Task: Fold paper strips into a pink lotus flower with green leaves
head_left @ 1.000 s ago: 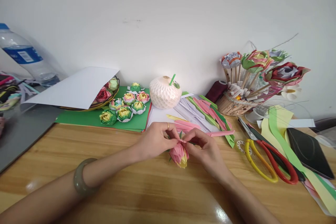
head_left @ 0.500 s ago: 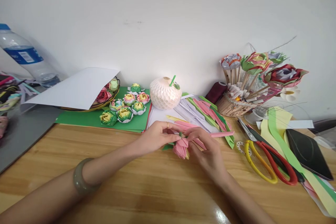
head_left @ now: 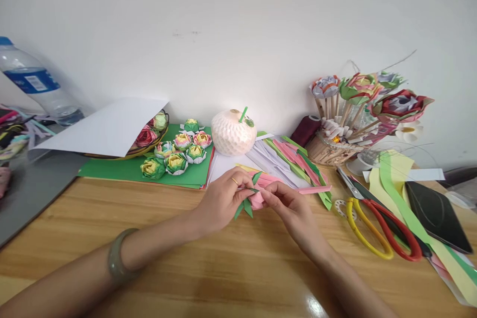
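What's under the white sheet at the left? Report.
Under the white sheet is a basket, its right part showing, with a red paper flower and a pale green one inside. The rest is covered, so what else it holds cannot be told.

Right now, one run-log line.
left hand: pinching pink-green paper flower | right hand: pinching same | scissors: on table

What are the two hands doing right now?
Left hand: pinched shut on the pink paper flower with green leaves.
Right hand: fingertips pinching that same flower.
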Demonstrator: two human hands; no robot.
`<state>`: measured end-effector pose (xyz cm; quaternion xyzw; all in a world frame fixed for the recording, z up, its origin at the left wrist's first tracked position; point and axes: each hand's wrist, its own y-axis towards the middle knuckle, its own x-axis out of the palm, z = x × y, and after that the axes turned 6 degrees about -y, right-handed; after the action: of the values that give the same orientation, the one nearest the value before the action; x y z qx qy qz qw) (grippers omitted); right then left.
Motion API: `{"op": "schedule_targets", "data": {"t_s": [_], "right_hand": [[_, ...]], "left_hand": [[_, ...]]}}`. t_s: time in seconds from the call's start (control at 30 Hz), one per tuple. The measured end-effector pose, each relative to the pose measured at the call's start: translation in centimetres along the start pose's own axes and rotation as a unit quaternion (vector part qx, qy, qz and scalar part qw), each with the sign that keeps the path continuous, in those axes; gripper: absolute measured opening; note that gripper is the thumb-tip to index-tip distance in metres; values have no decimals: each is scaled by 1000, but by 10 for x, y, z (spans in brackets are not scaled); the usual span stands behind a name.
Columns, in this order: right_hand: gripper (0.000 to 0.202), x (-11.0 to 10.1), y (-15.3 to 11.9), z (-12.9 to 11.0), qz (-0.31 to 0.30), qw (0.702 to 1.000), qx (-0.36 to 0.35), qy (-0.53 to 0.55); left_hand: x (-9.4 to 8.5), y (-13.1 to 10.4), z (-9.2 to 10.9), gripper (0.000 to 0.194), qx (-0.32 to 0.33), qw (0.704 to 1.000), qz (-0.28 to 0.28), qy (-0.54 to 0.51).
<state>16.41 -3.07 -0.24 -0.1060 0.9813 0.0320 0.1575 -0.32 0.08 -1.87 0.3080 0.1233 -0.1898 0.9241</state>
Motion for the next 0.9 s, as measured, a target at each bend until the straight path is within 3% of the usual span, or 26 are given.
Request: {"op": "schedule_targets", "data": {"t_s": [0.4, 0.9], "right_hand": [[30, -1, -1, -3, -14, 999, -4, 52], [33, -1, -1, -1, -28, 998, 25, 49]], "left_hand": [[7, -5, -7, 8, 97, 993, 50, -52], [9, -8, -5, 6, 63, 989, 100, -88]]}}
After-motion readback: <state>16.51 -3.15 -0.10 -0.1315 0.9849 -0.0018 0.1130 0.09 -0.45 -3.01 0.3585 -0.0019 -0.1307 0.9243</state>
